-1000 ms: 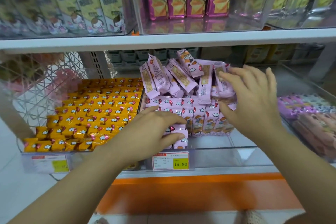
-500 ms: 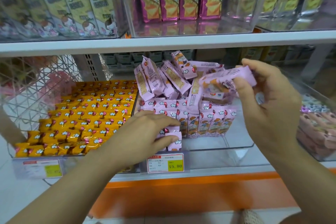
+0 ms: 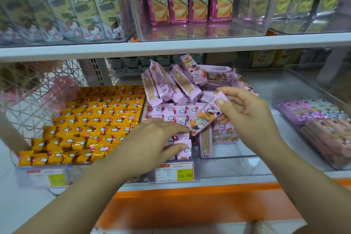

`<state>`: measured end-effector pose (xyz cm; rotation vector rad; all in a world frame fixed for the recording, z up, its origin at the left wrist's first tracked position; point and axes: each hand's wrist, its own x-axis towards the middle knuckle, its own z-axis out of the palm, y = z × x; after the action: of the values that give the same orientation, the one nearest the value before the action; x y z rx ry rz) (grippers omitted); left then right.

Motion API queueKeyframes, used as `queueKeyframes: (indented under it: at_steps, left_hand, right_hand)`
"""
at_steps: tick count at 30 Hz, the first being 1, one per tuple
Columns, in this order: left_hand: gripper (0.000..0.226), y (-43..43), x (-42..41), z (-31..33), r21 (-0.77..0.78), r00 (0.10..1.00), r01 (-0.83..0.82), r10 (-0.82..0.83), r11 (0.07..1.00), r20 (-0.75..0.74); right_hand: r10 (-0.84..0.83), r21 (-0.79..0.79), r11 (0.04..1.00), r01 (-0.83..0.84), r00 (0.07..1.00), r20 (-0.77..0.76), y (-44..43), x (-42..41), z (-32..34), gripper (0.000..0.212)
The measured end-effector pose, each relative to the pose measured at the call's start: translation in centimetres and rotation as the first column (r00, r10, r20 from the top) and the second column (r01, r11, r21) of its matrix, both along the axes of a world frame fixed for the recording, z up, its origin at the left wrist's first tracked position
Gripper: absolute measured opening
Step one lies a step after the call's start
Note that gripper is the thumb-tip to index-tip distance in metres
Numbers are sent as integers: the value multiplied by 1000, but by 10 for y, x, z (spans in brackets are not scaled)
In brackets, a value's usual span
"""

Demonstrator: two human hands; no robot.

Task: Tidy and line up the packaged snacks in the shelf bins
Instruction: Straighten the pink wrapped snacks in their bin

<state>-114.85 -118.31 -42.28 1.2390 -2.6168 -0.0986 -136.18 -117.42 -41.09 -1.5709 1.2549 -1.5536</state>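
Pinched in right grip: pink packet, tilted, above price tag. Flat on front row above tag: left grip, fingers straight. Turn packet upright, slot flush beside row; mind heap beyond tag.

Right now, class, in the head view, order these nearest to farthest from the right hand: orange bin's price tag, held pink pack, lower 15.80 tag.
1. Held pink pack, pinched in the right hand.
2. Lower 15.80 tag, below-left.
3. Orange bin's price tag, far left.
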Motion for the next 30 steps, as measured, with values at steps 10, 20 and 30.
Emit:
queueKeyframes:
  at_steps: [10, 20, 30]
  left_hand:
    - [53, 0, 1, -4, -62, 1000, 13, -13, 998, -3]
    - [45, -1, 1, -8, -112, 998, 38, -44, 993, -54]
    - [35, -4, 5, -15, -195, 994, 37, -55, 980, -91]
  right_hand:
    - [225, 146, 963, -225, 974, 17, 0, 3, -5, 18]
    - [95, 61, 995, -73, 701, -707, -7, 12, -15, 52]
    - [18, 3, 1000, -19, 888, -459, -17, 15, 5, 53]
